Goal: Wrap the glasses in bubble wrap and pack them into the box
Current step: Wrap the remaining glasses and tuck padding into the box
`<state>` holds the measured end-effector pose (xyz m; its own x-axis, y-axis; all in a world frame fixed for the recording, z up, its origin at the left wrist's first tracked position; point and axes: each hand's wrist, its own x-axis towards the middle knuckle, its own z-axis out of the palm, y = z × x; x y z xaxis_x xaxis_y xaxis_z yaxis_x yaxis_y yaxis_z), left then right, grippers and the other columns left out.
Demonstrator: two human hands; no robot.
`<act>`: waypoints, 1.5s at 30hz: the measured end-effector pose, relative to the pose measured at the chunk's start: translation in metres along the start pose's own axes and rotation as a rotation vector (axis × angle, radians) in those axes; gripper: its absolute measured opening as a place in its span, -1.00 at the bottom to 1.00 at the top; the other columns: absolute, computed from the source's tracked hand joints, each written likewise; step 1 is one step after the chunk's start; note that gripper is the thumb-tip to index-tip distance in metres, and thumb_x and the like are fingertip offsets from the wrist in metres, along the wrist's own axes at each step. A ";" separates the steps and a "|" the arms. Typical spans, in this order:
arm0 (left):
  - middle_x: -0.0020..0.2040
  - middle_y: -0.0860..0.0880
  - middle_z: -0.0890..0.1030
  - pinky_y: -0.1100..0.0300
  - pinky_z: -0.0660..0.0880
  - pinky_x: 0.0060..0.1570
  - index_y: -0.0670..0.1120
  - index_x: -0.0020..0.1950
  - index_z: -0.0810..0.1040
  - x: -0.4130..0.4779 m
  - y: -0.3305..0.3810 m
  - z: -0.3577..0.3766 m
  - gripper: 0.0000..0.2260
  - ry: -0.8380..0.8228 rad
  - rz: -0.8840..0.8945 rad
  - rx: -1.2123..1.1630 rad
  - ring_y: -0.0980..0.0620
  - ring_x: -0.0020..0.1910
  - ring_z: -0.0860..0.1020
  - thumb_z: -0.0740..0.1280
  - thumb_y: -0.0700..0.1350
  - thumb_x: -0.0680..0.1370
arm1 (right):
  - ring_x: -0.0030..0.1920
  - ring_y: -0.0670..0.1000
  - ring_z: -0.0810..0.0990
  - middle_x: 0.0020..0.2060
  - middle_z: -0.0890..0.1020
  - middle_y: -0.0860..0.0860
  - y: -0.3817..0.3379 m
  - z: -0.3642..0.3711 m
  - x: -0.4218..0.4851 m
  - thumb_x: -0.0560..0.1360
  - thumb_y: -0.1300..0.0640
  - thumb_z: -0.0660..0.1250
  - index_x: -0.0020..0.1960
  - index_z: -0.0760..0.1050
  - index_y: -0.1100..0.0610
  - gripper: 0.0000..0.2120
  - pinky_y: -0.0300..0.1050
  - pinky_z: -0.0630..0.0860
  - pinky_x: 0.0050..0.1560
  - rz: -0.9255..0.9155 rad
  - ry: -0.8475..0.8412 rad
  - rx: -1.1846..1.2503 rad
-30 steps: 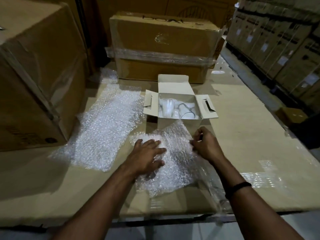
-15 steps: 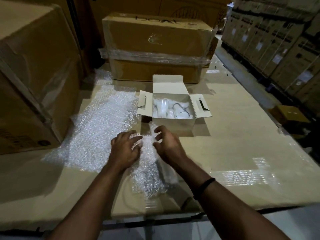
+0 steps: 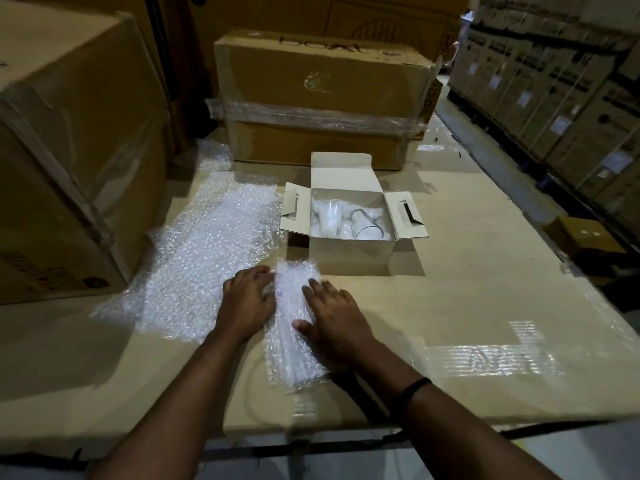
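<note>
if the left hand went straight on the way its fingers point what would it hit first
The left hand touches the wrapped bundle; past its top end it would probably meet the open white box near its left flap, though depth is unclear.

We see a big carton (image 3: 69, 150) well left of our left hand (image 3: 247, 303), a film-banded carton (image 3: 322, 98) beyond both hands, and stacked cartons (image 3: 554, 91) with a small brown box (image 3: 585, 237) well right of our right hand (image 3: 337, 320).
</note>
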<state>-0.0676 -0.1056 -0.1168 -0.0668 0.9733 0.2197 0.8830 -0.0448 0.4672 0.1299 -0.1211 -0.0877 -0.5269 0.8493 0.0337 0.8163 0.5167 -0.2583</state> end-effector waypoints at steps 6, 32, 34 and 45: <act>0.48 -0.07 0.35 -0.10 0.26 0.30 0.07 0.40 0.45 -0.006 0.005 -0.009 -0.53 0.089 0.118 -0.040 -0.13 0.39 0.32 0.18 -0.12 0.49 | 0.56 0.03 -0.15 0.58 -0.07 0.00 0.005 0.012 -0.011 0.56 -0.31 -0.16 0.58 -0.11 0.04 -0.30 0.11 -0.20 0.50 0.035 -0.133 -0.027; 0.41 -0.03 0.45 -0.14 0.19 0.31 0.05 0.37 0.43 0.005 0.038 -0.017 -0.32 -0.017 0.484 0.243 -0.11 0.39 0.39 0.50 -0.13 0.26 | -0.28 0.20 0.52 -0.36 0.55 0.08 0.029 -0.071 0.007 0.14 0.41 0.35 -0.31 0.51 0.10 -0.75 -0.10 0.21 -0.30 0.153 0.248 -0.280; 0.16 0.05 0.64 -0.03 0.26 0.20 0.06 0.12 0.64 0.004 0.033 -0.014 -0.58 -0.067 0.551 0.189 -0.03 0.16 0.58 0.42 -0.15 0.27 | -0.27 0.18 0.51 -0.33 0.54 0.06 0.034 -0.065 0.004 0.13 0.37 0.38 -0.32 0.50 0.07 -0.76 -0.11 0.20 -0.27 0.113 0.208 -0.310; 0.30 0.02 0.56 0.13 0.34 0.29 0.02 0.27 0.60 0.000 0.025 -0.013 -0.62 -0.267 0.394 0.007 0.00 0.29 0.49 0.36 0.07 0.47 | 0.16 0.17 0.52 0.21 0.57 -0.01 0.062 -0.046 -0.027 0.46 0.03 0.33 0.27 0.49 0.02 -0.62 0.01 0.43 0.03 0.040 -0.053 -0.125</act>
<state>-0.0522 -0.1092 -0.0940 0.3953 0.9061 0.1505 0.8201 -0.4220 0.3864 0.2059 -0.1068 -0.0601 -0.5025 0.8642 -0.0257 0.8582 0.4949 -0.1360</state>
